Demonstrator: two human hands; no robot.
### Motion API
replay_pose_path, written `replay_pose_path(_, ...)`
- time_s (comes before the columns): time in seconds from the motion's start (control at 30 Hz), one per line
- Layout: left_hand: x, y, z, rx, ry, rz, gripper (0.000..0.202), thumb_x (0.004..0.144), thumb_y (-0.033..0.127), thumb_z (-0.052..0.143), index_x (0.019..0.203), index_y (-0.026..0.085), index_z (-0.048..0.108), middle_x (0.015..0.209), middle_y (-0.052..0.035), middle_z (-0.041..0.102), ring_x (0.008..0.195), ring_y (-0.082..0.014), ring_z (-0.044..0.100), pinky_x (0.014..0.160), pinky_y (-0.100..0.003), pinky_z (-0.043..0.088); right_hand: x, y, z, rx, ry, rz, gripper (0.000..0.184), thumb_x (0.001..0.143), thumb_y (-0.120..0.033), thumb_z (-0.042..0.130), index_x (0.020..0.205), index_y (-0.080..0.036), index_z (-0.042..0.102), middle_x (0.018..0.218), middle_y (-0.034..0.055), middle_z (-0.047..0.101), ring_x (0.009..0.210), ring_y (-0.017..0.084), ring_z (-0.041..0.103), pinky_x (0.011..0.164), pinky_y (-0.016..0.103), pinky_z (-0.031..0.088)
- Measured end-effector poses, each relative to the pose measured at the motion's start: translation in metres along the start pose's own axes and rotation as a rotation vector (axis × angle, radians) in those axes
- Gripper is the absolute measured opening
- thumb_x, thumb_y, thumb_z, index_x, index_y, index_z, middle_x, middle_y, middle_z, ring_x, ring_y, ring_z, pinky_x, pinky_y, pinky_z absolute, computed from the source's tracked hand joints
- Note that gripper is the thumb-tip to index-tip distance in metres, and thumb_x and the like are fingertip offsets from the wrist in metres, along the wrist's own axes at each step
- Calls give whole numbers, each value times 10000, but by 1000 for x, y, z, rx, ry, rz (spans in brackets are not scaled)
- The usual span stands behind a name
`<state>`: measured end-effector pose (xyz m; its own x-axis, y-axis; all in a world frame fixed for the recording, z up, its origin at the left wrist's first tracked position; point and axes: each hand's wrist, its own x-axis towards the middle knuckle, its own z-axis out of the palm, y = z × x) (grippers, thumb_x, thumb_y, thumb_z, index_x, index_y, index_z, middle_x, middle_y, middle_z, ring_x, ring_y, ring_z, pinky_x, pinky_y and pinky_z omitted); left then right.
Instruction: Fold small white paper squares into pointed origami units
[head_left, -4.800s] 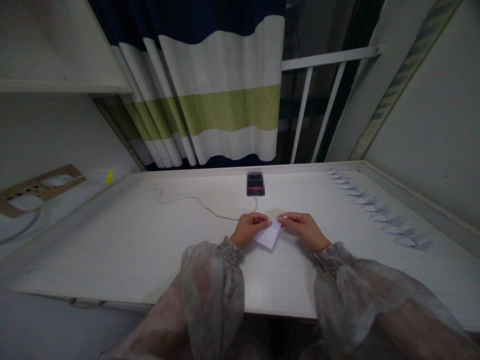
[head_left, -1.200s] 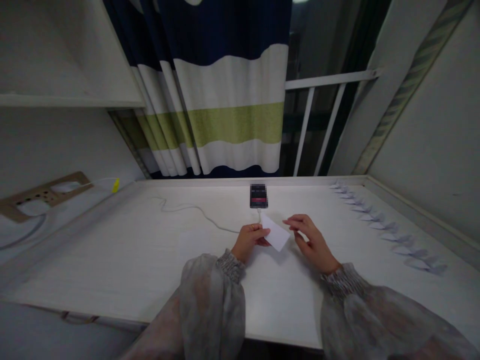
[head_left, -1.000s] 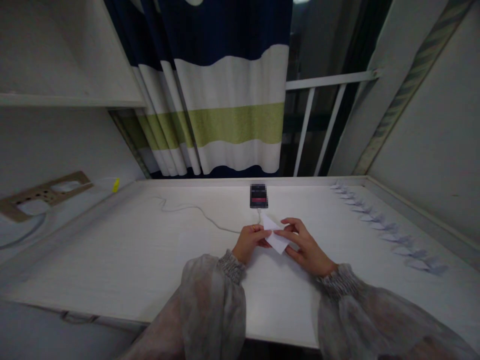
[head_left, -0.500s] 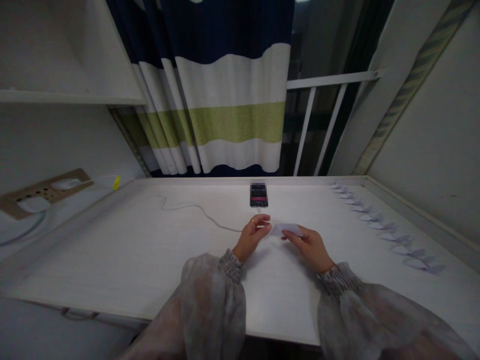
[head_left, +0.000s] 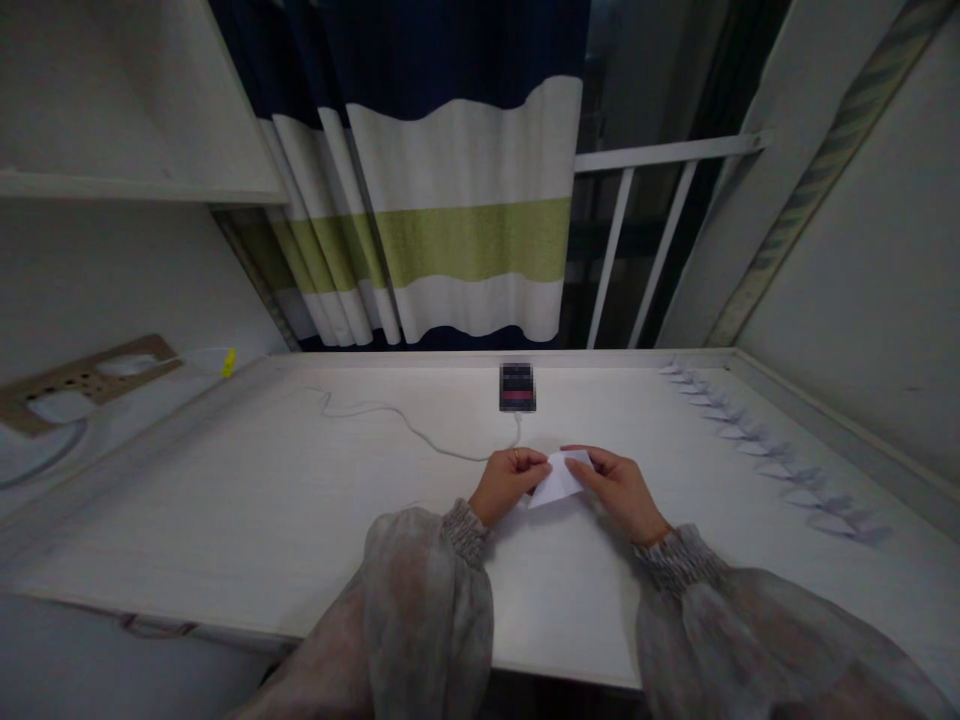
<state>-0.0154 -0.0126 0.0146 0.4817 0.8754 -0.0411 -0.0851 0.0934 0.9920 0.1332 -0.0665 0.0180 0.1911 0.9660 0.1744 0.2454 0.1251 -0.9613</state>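
Note:
Between my two hands is a folded piece of white paper point(head_left: 556, 484), held just above the white desk point(head_left: 247, 510). My left hand point(head_left: 510, 482) pinches its upper left edge between thumb and fingers; a ring is on one finger. On the paper's right side, my right hand point(head_left: 619, 490) grips with the thumb on top and the fingers behind. One corner of the paper points down toward me. A row of folded white paper pieces point(head_left: 776, 455) runs along the right side of the desk.
A phone point(head_left: 517, 388) with a blurred screen stands at the back, its white cable point(head_left: 420, 432) trailing left. On the left wall is a socket strip point(head_left: 90, 385) with plugs. A striped curtain point(head_left: 465, 230) and a white window bar point(head_left: 667, 155) are behind the desk.
My left hand has moved down and right and now pinches the paper. The paper has been turned, its corner pointing down. My right hand keeps hold of it.

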Motion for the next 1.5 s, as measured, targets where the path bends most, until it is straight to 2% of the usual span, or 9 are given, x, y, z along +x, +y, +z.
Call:
replay_pose_path(0.1,-1,1,1,7,6,-30,282,548,350,668,665,98,622,515,15,552,448,-61,464,448,-184,377,-2,3,0,-143,-34,-99,337,747,-388,512,911,-133,658,799,59,680,706,185,608,620,285,482)
replay_pose_path(0.23,-2,3,0,6,2,-52,265,580,349,641,642,92,628,495,8,545,434,-69,478,451,-195,398,-4,2,-1,-352,-33,-344,263,799,-288,465,949,-180,652,875,60,670,799,180,609,731,299,481)
replay_pose_path(0.33,-2,3,-1,-22,7,-61,266,590,343,634,667,89,633,498,4,549,428,-73,484,441,-199,404,-5,1,-5,-409,-107,-508,288,817,-211,428,1043,-202,607,878,62,644,787,151,596,698,270,488)
replay_pose_path(0.47,-1,2,-2,-58,11,-60,258,595,333,626,671,87,626,511,-4,563,433,-78,499,428,-193,407,-5,0,-8,-409,-187,-626,347,811,-144,403,1111,-219,560,912,68,610,823,143,577,690,264,488)
replay_pose_path(0.6,-1,3,-2,-63,22,-27,228,598,316,624,636,92,613,499,4,562,427,-69,497,430,-181,408,-5,-1,-9,-364,-204,-611,344,797,-135,412,1074,-238,589,921,63,612,831,150,579,697,277,484)
replay_pose_path(0.8,-2,6,0,-75,16,-24,255,582,332,647,652,89,620,509,-5,579,450,-76,519,467,-196,433,-2,-5,-8,-145,-164,-428,235,764,-164,477,877,-224,674,841,46,637,789,157,592,710,296,472)
replay_pose_path(1.0,-2,7,0,-126,20,-51,268,558,330,656,669,91,607,522,-7,590,463,-88,535,474,-208,439,0,-1,-8,-9,-126,-339,159,735,-189,526,763,-208,681,824,37,630,781,152,585,689,276,457)
replay_pose_path(1.33,-4,11,1,-124,-14,-77,307,546,349,682,671,76,622,569,-31,615,480,-94,546,480,-212,440,0,-1,-5,-120,-101,-441,206,714,-136,474,750,-207,665,829,42,626,776,159,587,694,300,465)
replay_pose_path(1.5,-3,9,1,-98,14,-63,297,510,339,717,635,82,636,544,-17,603,474,-79,522,486,-210,446,-1,-1,-6,-129,-134,-478,215,725,-153,471,777,-217,670,843,44,627,775,162,588,689,306,468)
